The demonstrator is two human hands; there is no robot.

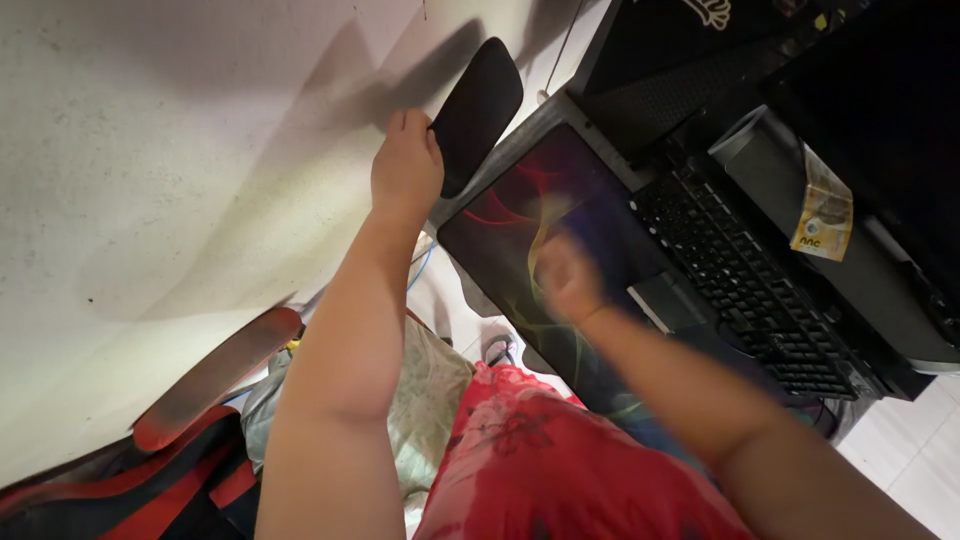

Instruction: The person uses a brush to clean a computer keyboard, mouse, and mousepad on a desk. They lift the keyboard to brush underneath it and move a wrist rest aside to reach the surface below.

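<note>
Black oval pad: at desk corner by the wall, long axis slanting up-right. Left hand curled around its lower-left edge, gripping. Right hand, blurred, apparently fisted, grip indiscernible, farther off over the colourful desk mat.

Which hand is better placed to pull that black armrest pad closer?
Left. The left hand already grips the black armrest pad, while the right hand is blurred over the desk mat, away from it.

Bare forearms, red flower-patterned garment
</note>
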